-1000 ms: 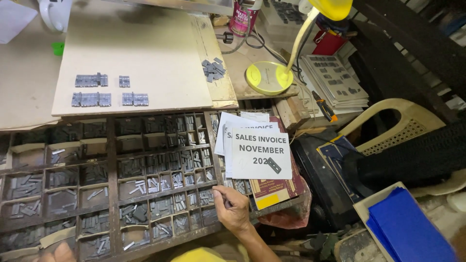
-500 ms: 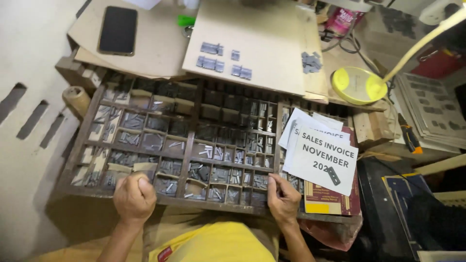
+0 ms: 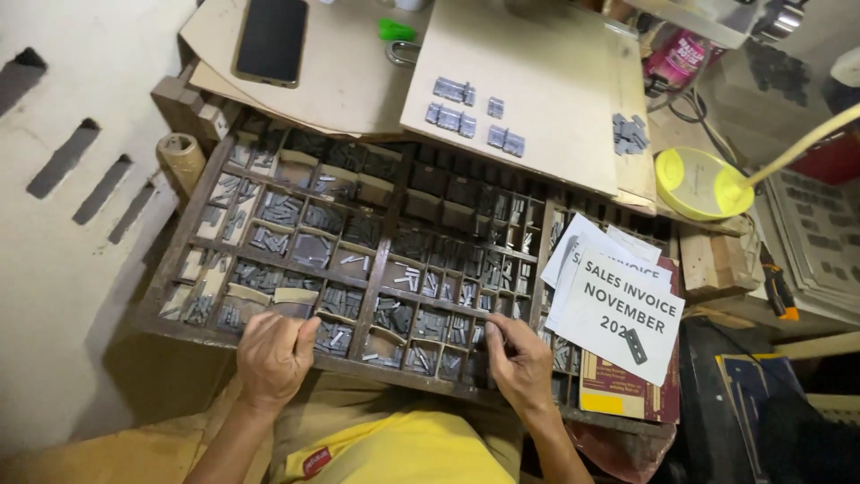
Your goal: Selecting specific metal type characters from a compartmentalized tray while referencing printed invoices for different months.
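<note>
Since half a second ago, your left hand point(image 3: 273, 357) stays clenched at the type case's point(image 3: 179, 235) 6 o'clock rim, while your right hand point(image 3: 520, 363), fingers curled over a compartment at 5 o'clock, has an indeterminate grip.

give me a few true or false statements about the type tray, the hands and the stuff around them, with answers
1. Both hands rest at the near edge of the wooden type case. True: the left hand and right hand are both there.
2. A dark smartphone lies face up on the board beyond the case. True.
3. The lamp base is red. False: it is yellow.
4. The stack of white paper sheets lies at the left end of the case. False: it lies at the right end.
5. Small groups of metal type blocks sit on the tan board. True.
6. The left hand holds the phone. False: the phone lies apart from it.
</note>
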